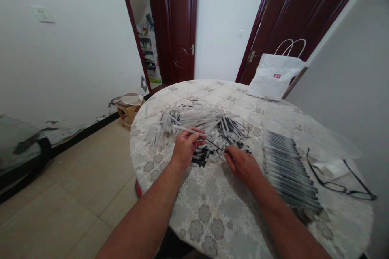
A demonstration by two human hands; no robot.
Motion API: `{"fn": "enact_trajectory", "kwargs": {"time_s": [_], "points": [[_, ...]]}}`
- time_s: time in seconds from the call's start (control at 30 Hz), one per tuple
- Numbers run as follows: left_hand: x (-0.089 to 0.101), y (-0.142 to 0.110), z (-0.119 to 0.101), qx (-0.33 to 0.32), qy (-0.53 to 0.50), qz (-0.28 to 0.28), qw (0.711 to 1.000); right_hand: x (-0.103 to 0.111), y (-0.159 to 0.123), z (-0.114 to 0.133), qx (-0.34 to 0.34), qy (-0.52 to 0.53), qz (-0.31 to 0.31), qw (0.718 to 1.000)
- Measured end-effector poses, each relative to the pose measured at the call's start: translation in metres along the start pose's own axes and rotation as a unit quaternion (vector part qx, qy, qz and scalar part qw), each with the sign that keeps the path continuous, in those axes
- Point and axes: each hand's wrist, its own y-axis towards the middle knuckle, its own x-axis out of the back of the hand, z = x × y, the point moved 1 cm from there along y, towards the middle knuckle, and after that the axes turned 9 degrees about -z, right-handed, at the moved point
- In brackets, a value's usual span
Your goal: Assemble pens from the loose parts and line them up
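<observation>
My left hand (189, 145) pinches a white pen barrel (181, 128), which points up to the left over a pile of pen parts. Between my two hands runs a thin dark pen refill (215, 145); the closed fingertips of my right hand (240, 162) grip its lower end. I cannot tell whether the refill touches the barrel. Behind my hands lie loose white barrels (197, 116) and a bunch of dark refills (238, 128). Small black and white pen caps (200, 156) sit heaped beneath and between my hands.
Right of my right arm lies a row of pens (288, 166) with dark ends. Black-framed glasses (336, 187) rest beyond it, near clear plastic wrap (340, 145). A white paper bag (276, 75) stands at the back of the round table's patterned cloth (209, 218).
</observation>
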Motion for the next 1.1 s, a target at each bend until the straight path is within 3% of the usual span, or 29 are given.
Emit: {"fn": "enact_trajectory", "kwargs": {"time_s": [0.3,0.57,0.83,1.1], "points": [[0.003,0.003,-0.001,0.01,-0.024,-0.007,1.0,0.002,0.0,-0.002,-0.014,-0.008,0.007,1.0],[0.003,0.002,0.003,-0.001,0.03,0.01,1.0,0.003,0.0,-0.002,0.0,-0.023,0.005,1.0],[0.004,0.003,0.002,0.027,0.049,-0.009,0.998,0.01,0.0,-0.002,-0.003,0.036,-0.1,0.994],[0.002,0.002,0.002,0.081,-0.018,0.008,0.997,0.018,0.003,0.002,-0.026,0.15,-0.193,0.969]]}}
